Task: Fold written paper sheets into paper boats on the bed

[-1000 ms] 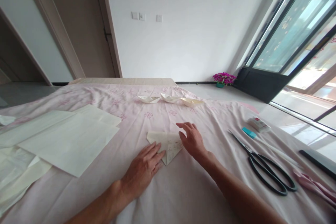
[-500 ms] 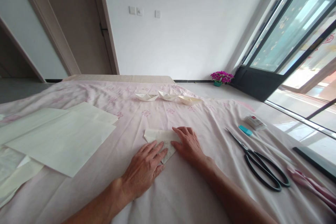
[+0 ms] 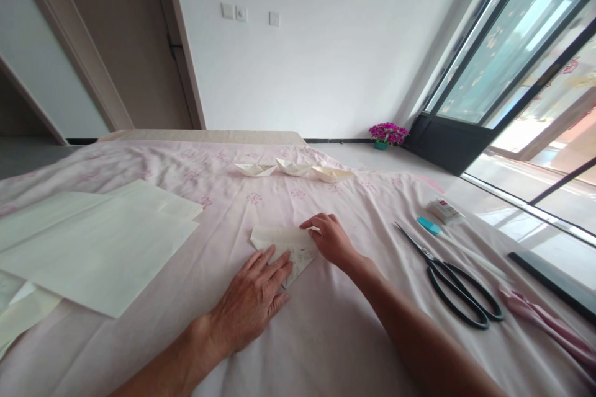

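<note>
A cream sheet of paper (image 3: 274, 236), folded to a point at its near end, lies on the cloth in front of me. Faint print shows on its right part. My left hand (image 3: 254, 301) rests flat on the paper's near left side, fingers stretched out. At the far right corner, my right hand (image 3: 333, 240) has its thumb and forefinger closed on the paper's upper edge. The palm of that hand is turned away. Beyond, three folded paper boats (image 3: 292, 167) stand side by side in a row.
Loose pale sheets (image 3: 107, 248) overlap at the left. On the right lie black-handled scissors (image 3: 454, 285), a turquoise-ended tool (image 3: 428, 226), a small white box (image 3: 446, 211), a pink cloth strip (image 3: 535, 316) and a dark bar (image 3: 554, 285). The pink floral tablecloth (image 3: 205, 273) is wrinkled.
My right hand has gone from lying over the paper's right side to curling at its far right corner. The left hand stays flat on the paper. The view has turned slightly right.
</note>
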`<state>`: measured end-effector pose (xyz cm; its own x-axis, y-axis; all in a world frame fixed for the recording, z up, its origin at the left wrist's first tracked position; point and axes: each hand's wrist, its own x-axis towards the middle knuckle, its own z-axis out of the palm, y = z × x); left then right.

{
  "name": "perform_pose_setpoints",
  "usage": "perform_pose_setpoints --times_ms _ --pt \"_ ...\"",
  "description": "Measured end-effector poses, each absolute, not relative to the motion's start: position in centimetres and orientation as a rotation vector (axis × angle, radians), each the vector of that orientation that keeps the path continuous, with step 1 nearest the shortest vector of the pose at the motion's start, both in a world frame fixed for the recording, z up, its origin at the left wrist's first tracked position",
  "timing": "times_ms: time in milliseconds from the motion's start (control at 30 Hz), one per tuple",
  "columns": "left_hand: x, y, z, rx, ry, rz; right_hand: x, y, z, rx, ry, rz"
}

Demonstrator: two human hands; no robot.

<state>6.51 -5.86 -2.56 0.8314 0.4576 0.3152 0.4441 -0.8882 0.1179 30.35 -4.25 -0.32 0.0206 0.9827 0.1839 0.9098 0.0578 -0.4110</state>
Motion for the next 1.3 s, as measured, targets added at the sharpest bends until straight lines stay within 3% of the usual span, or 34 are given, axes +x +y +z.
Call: perform_pose_setpoints --times_ms 200,267,500,767,1100,1300 --pt "6.5 -5.7 -2.8 2.978 0.739 0.474 33.3 -2.4 -0.4 -1.737 -1.732 0.83" --pt "6.6 -5.6 -2.8 2.974 0.734 0.5 33.8 -2.1 -0.4 -1.753 -1.693 0.897" --pt "6.9 -5.8 -3.1 2.988 0.758 0.596 32.2 -1.4 1.5 -1.881 -1.983 0.755" --pt "6.6 -5.5 -3.4 3.004 0.995 0.68 27.9 1.6 1.5 -1.696 -2.084 0.72" --pt "5.8 -4.7 -3.8 2.949 1.066 0.645 26.0 1.5 1.6 -1.602 -2.385 0.176" --pt "5.6 -4.5 -3.4 2.923 0.999 0.619 26.3 1.5 2.0 -1.503 -2.543 0.112"
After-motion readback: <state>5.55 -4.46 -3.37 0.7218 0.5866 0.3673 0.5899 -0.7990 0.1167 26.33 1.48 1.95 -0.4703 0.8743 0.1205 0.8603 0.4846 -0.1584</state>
